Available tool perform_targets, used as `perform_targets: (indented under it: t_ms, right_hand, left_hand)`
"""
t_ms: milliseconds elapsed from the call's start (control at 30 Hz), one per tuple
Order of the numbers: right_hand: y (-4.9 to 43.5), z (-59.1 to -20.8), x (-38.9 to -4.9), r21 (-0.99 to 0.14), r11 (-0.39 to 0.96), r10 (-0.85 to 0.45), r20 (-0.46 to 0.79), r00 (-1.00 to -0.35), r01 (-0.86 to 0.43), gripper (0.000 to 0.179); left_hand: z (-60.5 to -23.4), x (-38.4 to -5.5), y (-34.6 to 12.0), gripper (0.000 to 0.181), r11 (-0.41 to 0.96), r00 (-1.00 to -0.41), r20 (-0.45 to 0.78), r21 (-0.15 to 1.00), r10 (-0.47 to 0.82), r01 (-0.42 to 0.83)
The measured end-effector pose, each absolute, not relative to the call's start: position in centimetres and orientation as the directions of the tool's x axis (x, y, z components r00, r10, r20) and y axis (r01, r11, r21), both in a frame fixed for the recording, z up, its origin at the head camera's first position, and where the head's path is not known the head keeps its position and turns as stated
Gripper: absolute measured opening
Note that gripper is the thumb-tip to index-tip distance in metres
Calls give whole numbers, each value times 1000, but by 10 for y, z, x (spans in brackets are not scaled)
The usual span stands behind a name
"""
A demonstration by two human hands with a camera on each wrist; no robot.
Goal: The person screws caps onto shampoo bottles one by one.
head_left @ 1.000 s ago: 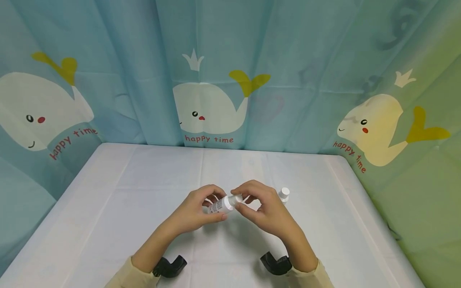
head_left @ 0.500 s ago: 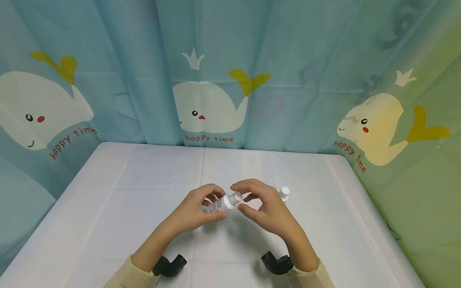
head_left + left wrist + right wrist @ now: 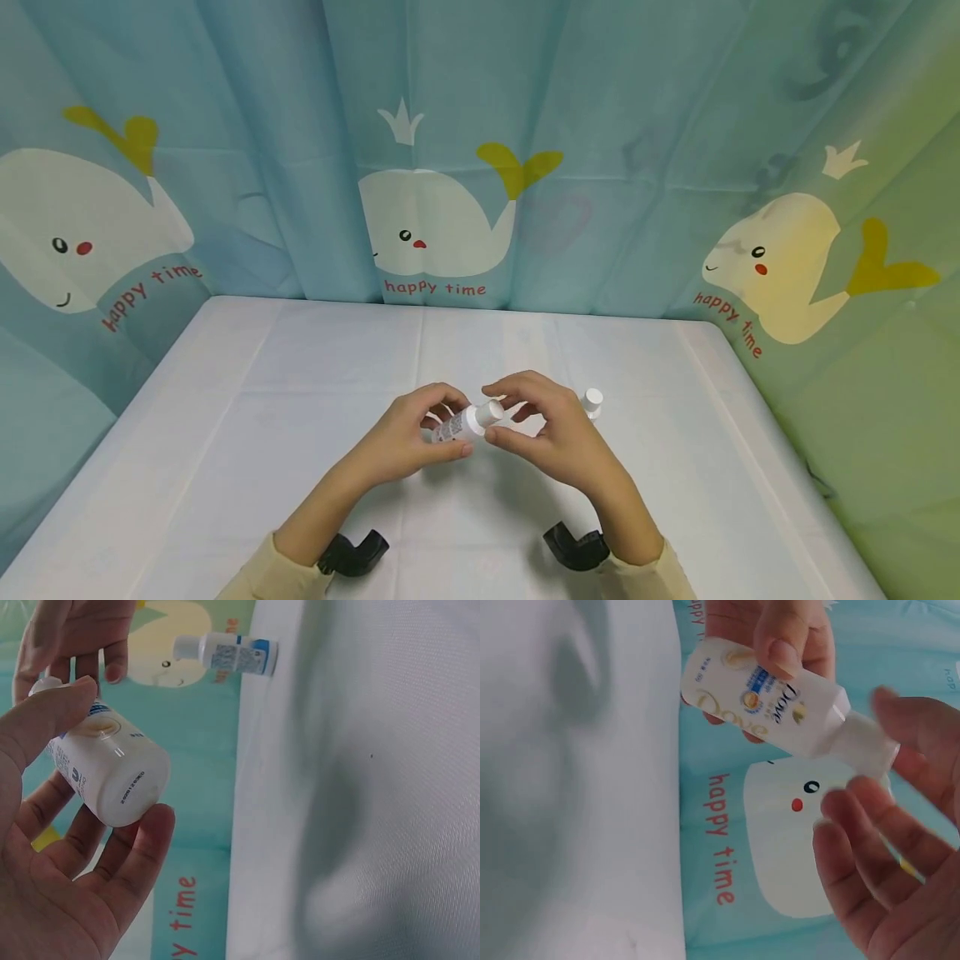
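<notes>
My left hand [image 3: 416,437] holds a small white Dove bottle [image 3: 769,701] by its body, tilted with the cap up and to the right. In the left wrist view, the thumb lies across the bottle [image 3: 116,761] and its base, with a printed code, faces the camera. My right hand [image 3: 551,429] hovers at the cap [image 3: 864,746], thumb and fingers spread on either side of it. Around the cap, gaps show beside the right fingertips [image 3: 870,791].
A second small white bottle [image 3: 236,654] with a blue-marked label stands on the white table [image 3: 300,358], partly behind my right hand in the head view. A curtain [image 3: 600,125] with whale prints hangs beyond the table. Black wrist mounts [image 3: 576,548] sit below the hands.
The right fingers let go of the cap and spread apart, then came back in close around it. My left hand keeps its hold on the bottle in the same place.
</notes>
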State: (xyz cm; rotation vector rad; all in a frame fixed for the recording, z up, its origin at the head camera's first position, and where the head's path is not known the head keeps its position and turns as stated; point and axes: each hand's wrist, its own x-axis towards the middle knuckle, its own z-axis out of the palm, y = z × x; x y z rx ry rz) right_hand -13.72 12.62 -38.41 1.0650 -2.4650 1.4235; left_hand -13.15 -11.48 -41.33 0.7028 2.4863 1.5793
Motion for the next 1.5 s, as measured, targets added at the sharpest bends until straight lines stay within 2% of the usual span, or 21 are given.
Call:
perform_targets:
  t_ms: [167, 267, 633, 833, 967, 1333, 1500]
  right_hand:
    - [128, -383, -139, -690, 266, -568, 452, -688, -673, 38]
    - [127, -384, -139, -683, 250, -570, 470, -674, -687, 33]
    - [125, -384, -138, -694, 290, -526, 459, -715, -659, 27]
    - [126, -384, -140, -680, 270, -565, 462, -684, -682, 35]
    - [126, -384, -140, -668, 250, -584, 474, -660, -701, 30]
    - [124, -386, -140, -679, 260, -545, 484, -685, -687, 18]
    - [127, -386, -140, -694, 258, -562, 458, -688, -672, 25]
  left_hand:
    - [-414, -132, -115, 43, 340, -882, 152, 883, 445, 324]
    - [-414, -132, -115, 42, 332, -878, 157, 884, 451, 329]
    - [-413, -132, -114, 42, 330, -880, 160, 885, 448, 329]
    - [-414, -133, -116, 41, 334, -870, 149, 882, 471, 332]
    - [-415, -133, -116, 39, 329, -863, 140, 885, 486, 329]
    - [-414, -131, -114, 40, 328, -870, 169, 879, 464, 346]
    - [-413, -131, -115, 40, 324, -866, 162, 882, 473, 342]
